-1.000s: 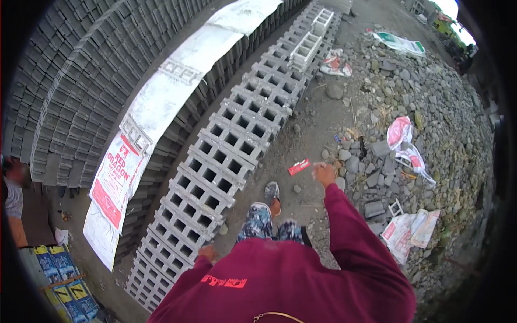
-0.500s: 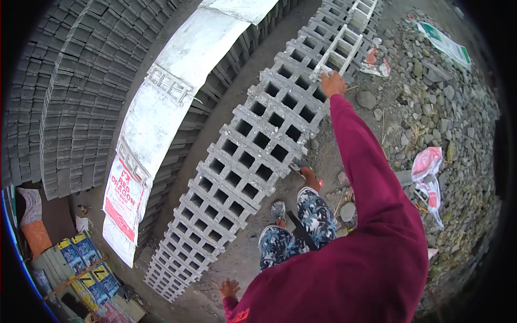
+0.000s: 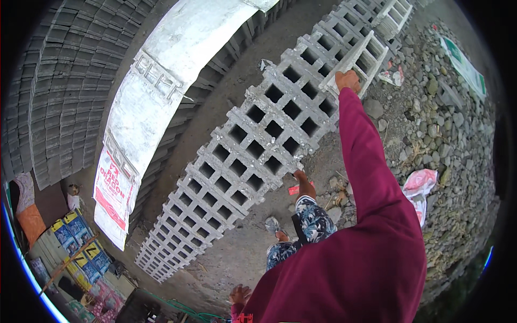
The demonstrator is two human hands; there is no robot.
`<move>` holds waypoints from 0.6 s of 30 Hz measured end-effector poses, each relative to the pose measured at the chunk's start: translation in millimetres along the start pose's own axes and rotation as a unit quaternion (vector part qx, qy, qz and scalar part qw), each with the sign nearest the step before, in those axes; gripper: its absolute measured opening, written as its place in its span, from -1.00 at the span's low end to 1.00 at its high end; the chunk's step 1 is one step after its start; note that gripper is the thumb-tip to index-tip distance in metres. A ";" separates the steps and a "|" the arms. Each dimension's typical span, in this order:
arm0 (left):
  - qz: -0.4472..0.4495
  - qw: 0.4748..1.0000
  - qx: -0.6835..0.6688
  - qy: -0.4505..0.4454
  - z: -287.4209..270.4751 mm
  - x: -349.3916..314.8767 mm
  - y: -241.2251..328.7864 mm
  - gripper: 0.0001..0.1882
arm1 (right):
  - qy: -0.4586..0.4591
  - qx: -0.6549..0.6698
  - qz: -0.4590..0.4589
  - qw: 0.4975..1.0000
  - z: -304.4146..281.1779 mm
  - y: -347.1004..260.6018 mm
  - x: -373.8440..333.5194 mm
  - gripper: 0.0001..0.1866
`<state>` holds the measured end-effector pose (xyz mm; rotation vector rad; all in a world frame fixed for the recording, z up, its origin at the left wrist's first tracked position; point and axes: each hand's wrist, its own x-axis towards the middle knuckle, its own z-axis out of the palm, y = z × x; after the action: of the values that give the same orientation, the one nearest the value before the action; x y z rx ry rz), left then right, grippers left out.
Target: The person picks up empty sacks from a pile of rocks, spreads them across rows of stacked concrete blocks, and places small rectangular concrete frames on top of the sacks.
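Your right hand [image 3: 348,81] is closed on the near end of one pale block [image 3: 349,59] at the right edge of the long block row [image 3: 230,175], seemingly not lifted clear; your left hand [image 3: 239,294] hangs empty, fingers spread. At least one more pale block [image 3: 394,19], untouched, sits beyond. Leftward: two ladder-shaped pieces [image 3: 160,69], one white sheet [image 3: 177,32].

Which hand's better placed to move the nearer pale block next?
Right, I'd say: the right hand grasps the nearer pale block by its close end; the left hand is open and well away, low in view.
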<state>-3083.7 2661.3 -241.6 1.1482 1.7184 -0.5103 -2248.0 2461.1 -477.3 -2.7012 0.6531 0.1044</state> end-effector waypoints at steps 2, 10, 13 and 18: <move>0.021 1.000 -0.014 -0.014 6.9 18.2 14.9 -0.58 | 0.036 0.019 -0.007 0.999 -10.7 29.2 7.0 -0.51; 0.187 0.967 -0.156 -0.072 85.8 88.8 141.6 -0.51 | -0.107 0.392 -0.099 0.908 -194.5 30.6 -140.8 -0.65; 0.325 0.897 -0.202 -0.223 119.9 69.9 229.3 -0.56 | -0.227 0.362 -0.146 0.892 -251.9 21.5 -285.4 -0.70; 0.202 0.856 -0.214 -0.424 112.8 21.2 253.1 -0.47 | -0.312 0.400 -0.066 0.859 -259.8 40.8 -526.3 -0.81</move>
<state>-2810.5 2704.3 -269.3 0.7421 0.7320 -0.2742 -2738.4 2559.3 -167.5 -1.7388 0.2169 0.5206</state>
